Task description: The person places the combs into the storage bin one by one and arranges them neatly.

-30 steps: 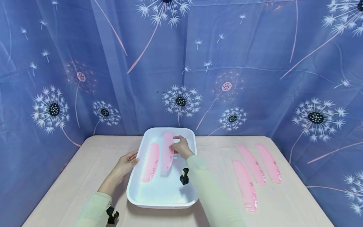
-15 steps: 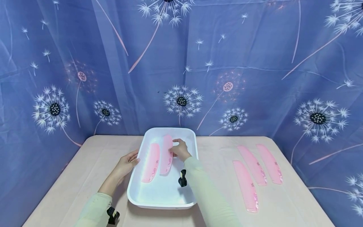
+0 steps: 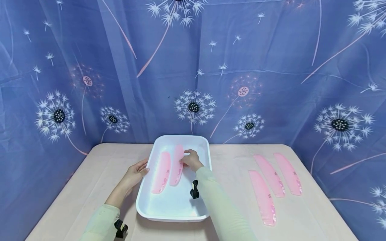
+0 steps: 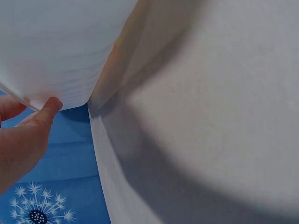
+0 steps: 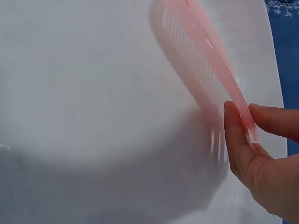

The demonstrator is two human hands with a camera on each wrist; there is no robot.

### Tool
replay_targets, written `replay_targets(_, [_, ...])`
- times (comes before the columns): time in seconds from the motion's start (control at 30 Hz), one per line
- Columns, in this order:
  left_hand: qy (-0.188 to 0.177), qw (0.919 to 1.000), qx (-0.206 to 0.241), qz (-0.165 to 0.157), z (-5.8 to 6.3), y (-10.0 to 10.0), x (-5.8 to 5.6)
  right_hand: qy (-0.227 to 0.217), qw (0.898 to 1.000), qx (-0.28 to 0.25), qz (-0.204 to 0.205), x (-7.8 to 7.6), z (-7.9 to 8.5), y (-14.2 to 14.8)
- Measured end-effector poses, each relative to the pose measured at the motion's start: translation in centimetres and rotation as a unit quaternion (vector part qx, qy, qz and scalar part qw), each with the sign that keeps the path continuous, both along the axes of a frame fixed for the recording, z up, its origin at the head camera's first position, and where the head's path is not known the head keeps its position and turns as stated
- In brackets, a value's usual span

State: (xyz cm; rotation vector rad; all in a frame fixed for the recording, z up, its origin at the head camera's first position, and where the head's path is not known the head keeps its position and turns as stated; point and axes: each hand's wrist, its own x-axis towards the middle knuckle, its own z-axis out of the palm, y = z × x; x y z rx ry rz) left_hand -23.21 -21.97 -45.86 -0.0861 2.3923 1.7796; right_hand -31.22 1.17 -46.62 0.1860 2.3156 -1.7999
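Observation:
In the head view, my right hand pinches a pink comb between thumb and fingers inside the white tray. Seen from the right wrist, this comb tilts over the tray floor, and its teeth show on one side. To its left, a second pink comb lies in the tray. My left hand holds the tray's left rim. The left wrist view shows that hand with a fingertip against the outer wall; the rest of its fingers are partly hidden.
On the tabletop to the right of the tray lie three more pink combs: one nearest, one in the middle and one farthest right. A blue dandelion-print curtain stands behind the table.
My right hand has lowered the comb toward the tray floor and slightly toward me, alongside the other comb. The left hand stays at the rim.

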Motion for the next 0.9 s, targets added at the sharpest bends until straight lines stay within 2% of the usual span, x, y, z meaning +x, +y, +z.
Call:
replay_targets(0.33, [0.001,1.0,-0.001,-0.001,0.09,-0.1,-0.1,0.019,0.999,0.046,-0.001,0.05,0.1,-0.06])
replay_targets(0.9, [0.001,1.0,-0.001,0.005,0.01,0.01,0.0,0.01,0.999,0.049,0.0,0.45,-0.12,0.24])
